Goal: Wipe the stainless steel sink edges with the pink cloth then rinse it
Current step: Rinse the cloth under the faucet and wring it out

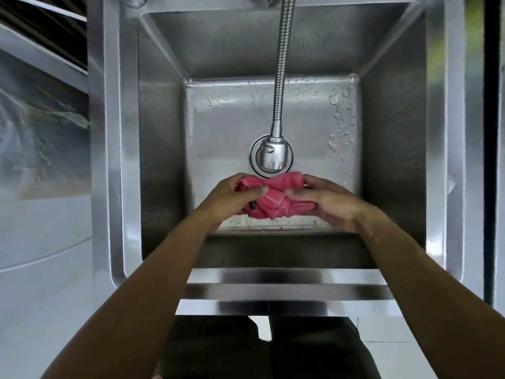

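- Nearest the camera: the person's dark-trousered legs, standing on pale floor tiles (382,332) below the sink's front lip.
- Both bare forearms reach forward over the front rim of the stainless steel sink (287,277), left arm from lower left, right arm from lower right.
- Left hand (232,198) grips the left end of the pink cloth (273,199); thumb lies across the top, fingers (240,177) curled around the far side, closed on the fabric.
- Right hand (328,201) grips the right end; thumb tip presses on the middle of the bundle, fingers (314,179) wrapped over the far edge, closed on the fabric.
- Cloth is bunched and folded into a thick wad held between the two hands, above the near part of the basin floor (whether it touches the floor I cannot tell). A small dark tag (252,205) shows at its lower left.
- Just beyond the cloth: the spray head (272,155) of a flexible metal faucet hose (284,64), hanging over the round drain ring (252,157) at basin centre. No stream can be made out from the head.
- Water droplets (338,138) scattered on the basin floor, thickest on the right.
- Farthest: the hose climbs toward the back rim of the sink.
- Left of the sink: a pale, blurred surface (41,228).
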Available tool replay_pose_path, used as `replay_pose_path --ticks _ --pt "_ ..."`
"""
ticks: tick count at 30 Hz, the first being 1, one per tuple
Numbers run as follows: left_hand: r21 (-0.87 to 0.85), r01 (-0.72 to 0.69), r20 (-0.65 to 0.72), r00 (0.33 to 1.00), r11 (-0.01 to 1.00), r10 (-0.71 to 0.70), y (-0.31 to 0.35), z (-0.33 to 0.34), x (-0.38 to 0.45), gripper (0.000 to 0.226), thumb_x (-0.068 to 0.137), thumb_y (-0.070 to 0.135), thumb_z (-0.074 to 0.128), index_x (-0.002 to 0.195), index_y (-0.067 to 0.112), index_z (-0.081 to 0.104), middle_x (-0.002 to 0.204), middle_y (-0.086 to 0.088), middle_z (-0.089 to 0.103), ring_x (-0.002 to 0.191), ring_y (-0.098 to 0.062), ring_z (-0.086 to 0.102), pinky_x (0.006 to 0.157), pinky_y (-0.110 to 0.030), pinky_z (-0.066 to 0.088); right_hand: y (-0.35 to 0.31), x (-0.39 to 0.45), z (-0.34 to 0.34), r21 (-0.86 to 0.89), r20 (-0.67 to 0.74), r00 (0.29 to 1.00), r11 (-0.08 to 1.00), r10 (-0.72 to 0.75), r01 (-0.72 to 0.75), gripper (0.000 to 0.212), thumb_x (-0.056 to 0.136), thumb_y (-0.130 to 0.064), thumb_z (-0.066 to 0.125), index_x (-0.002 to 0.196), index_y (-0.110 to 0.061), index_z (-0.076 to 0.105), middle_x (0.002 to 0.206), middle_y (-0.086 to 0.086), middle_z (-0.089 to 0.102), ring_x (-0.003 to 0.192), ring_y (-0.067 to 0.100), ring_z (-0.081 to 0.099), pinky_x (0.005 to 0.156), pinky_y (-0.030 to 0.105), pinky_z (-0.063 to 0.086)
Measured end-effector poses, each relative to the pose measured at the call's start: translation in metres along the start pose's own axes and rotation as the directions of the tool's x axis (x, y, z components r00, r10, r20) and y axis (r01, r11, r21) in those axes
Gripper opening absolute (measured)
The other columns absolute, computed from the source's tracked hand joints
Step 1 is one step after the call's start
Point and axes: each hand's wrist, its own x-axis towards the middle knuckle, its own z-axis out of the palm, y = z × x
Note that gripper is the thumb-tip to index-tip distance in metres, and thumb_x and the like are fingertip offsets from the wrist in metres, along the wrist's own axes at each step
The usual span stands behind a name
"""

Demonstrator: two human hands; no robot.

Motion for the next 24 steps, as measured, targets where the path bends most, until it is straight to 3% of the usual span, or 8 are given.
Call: replay_pose_path --ticks 2,4,8,14,19,21,24 --pt "-0.066 -0.014 -0.02 1.0 0.998 0.013 0.005 -0.001 0.007 0.037 0.088 0.028 0.082 0.122 0.019 0.069 0.114 -0.004 0.077 0.106 -0.02 0.075 0.09 -0.041 0.063 0.0 0.012 0.001 -0.071 -0.155 0.987 0.997 -0.051 0.04 0.033 0.095 -0.013 0.074 0.127 -0.015 0.07 0.118 0.011 0.078 0.106 0.026 0.077 0.097 0.04 0.061" --pt "-0.123 -0.047 -0.048 0.998 0.991 0.041 0.012 0.0 0.013 0.038 0.09 0.018 0.08 0.125 0.02 0.066 0.117 -0.007 0.075 0.104 -0.021 0.076 0.081 -0.037 0.065 -0.006 0.02 0.002 -0.093 -0.281 0.955 0.993 -0.097 0.074 0.025 0.093 -0.015 0.076 0.118 -0.017 0.075 0.106 0.005 0.082 0.097 0.022 0.079 0.093 0.037 0.062" --pt "-0.186 -0.135 -0.119 0.986 0.973 0.114 0.026 0.003 0.026 0.044 0.093 0.002 0.071 0.122 0.034 0.064 0.104 -0.003 0.073 0.084 -0.015 0.074 0.065 -0.028 0.059 -0.017 0.032 0.002 -0.058 -0.381 0.906 0.983 -0.183 0.174 0.023 0.092 -0.011 0.077 0.115 -0.015 0.076 0.096 0.002 0.082 0.088 0.018 0.08 0.078 0.026 0.062" --pt "-0.153 -0.131 -0.125 0.986 0.98 0.112 0.019 0.009 0.026 0.04 0.093 0.002 0.071 0.117 0.033 0.061 0.096 0.001 0.071 0.078 -0.014 0.071 0.058 -0.024 0.055 -0.014 0.03 -0.003 -0.066 -0.392 0.901 0.983 -0.184 0.172 0.029 0.091 0.003 0.073 0.113 -0.016 0.073 0.098 0.011 0.081 0.086 0.028 0.079 0.077 0.039 0.066" --pt "-0.184 -0.014 -0.075 0.997 0.983 0.0 0.001 0.005 0.022 0.033 0.091 -0.003 0.068 0.11 0.025 0.065 0.097 -0.007 0.069 0.081 -0.023 0.063 0.055 -0.026 0.051 -0.006 0.024 -0.003 -0.097 -0.328 0.937 0.991 -0.121 0.094 0.032 0.091 0.003 0.071 0.115 -0.018 0.075 0.104 0.01 0.079 0.089 0.027 0.078 0.069 0.033 0.063" --pt "-0.231 0.016 -0.058 0.998 0.973 -0.03 -0.001 0.003 0.023 0.033 0.093 -0.001 0.066 0.112 0.026 0.066 0.102 -0.007 0.07 0.087 -0.025 0.065 0.06 -0.029 0.053 -0.005 0.023 -0.002 -0.075 -0.325 0.937 0.992 -0.124 0.105 0.03 0.092 0.003 0.07 0.111 -0.02 0.077 0.101 0.008 0.079 0.083 0.023 0.076 0.064 0.03 0.063" --pt "-0.262 0.049 -0.012 0.998 0.964 -0.054 0.004 0.007 0.022 0.024 0.095 0.019 0.071 0.116 0.026 0.062 0.117 -0.006 0.072 0.104 -0.027 0.072 0.078 -0.038 0.061 -0.005 0.025 0.003 -0.064 -0.362 0.918 0.987 -0.162 0.15 0.03 0.093 0.002 0.07 0.099 -0.026 0.079 0.091 0.003 0.079 0.073 0.019 0.076 0.058 0.029 0.061"
